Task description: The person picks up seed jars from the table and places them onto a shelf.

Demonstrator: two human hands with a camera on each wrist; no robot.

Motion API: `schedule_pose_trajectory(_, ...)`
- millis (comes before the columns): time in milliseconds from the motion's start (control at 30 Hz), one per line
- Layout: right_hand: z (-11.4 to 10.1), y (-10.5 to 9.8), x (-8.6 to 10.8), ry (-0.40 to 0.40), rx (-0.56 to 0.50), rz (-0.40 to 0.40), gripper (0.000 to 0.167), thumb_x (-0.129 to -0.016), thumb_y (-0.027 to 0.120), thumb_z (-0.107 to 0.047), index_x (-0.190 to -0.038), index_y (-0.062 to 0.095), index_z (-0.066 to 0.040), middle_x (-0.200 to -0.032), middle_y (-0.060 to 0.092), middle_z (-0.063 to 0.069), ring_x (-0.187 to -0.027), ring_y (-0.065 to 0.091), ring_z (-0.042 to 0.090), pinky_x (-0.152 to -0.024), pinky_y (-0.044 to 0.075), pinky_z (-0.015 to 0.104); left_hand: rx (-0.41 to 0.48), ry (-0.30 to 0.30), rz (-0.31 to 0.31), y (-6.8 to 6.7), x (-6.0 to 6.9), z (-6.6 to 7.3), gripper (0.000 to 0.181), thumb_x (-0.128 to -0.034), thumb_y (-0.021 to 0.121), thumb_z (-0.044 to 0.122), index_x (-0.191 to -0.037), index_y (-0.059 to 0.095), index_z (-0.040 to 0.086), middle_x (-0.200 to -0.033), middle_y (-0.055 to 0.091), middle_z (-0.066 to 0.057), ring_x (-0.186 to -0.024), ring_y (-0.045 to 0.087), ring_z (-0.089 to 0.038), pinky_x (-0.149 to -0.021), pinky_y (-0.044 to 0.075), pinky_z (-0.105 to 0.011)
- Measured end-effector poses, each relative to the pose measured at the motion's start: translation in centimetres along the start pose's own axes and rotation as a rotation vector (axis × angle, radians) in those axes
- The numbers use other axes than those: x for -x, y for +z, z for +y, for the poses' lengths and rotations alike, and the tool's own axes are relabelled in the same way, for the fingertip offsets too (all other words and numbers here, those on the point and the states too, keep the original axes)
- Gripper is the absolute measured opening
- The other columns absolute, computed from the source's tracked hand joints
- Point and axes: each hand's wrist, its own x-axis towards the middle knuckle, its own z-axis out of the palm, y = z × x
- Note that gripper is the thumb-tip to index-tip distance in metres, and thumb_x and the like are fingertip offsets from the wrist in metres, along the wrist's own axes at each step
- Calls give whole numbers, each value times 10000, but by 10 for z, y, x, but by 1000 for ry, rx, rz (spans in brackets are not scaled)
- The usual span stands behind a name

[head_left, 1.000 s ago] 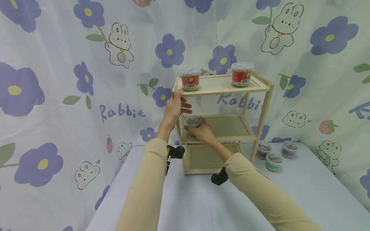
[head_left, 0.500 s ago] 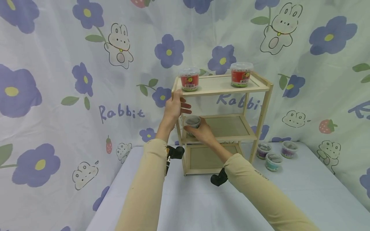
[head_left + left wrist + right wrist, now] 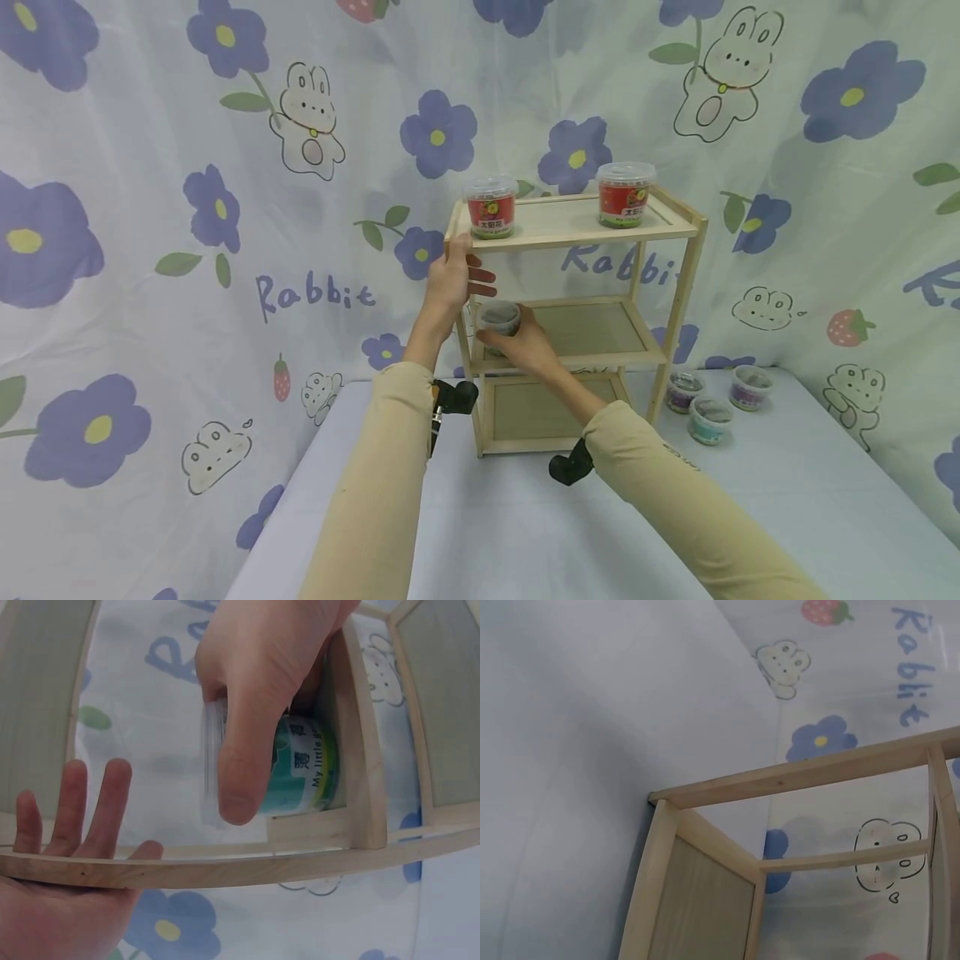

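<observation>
Since the wooden rack (image 3: 577, 243) looks light, L hand (image 3: 450, 283) rests on its front L post (image 3: 225, 873), fingers straight, prob. steadying it; R hand (image 3: 529, 340) grips lidded tub (image 3: 498, 315) at mid shelf (image 3: 577, 360)'s front L corner, prob. to keep it upright. L-wrist cam shows its teal label (image 3: 296, 776), mostly hidden from head cam.

Light is soft and diffuse, dimmer in both wrist views.

place: curtained tabletop set, room type unclear | screen: rabbit-and-flower curtain (image 3: 360, 187) behind and at both sides | surface: white table (image 3: 510, 525) | on it: wooden shelf (image 3: 558, 212), lidded tubs (image 3: 709, 422) | gear: black wrist devices (image 3: 456, 397)
</observation>
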Motion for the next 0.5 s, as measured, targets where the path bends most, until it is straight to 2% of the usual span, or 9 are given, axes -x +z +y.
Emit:
schedule_pose_trajectory(233, 0, -2, 1, 14, -5, -13, 915, -866, 727, -405, -1518, 214, -18, -1358, 497, 201, -1193, 553, 340, -999, 449, 483, 7, 2, 4, 0, 0, 0, 467, -981, 344, 541, -911, 535, 121, -935, 701, -172, -947, 691, -455, -744, 471, -334)
schedule_pose_trajectory(367, 2, -5, 0, 13, -11, -21, 901, -869, 723, -393, -1518, 220, -23, -1365, 495, 198, -1202, 549, 336, -1007, 442, 484, 5, 1, 1, 0, 0, 0, 469, -983, 342, 541, -915, 534, 119, -978, 701, -209, -933, 698, -440, -767, 471, -364)
schedule_pose_trajectory(500, 4, -7, 0, 14, -37, -38, 911, -870, 724, -386, -1524, 205, -22, -1392, 475, 206, -1227, 540, 337, -1002, 454, 475, -5, -4, -2, -1, 0, -1, 480, -988, 335, 552, -924, 534, 121, -1019, 700, -224, -921, 707, -411, -769, 478, -340)
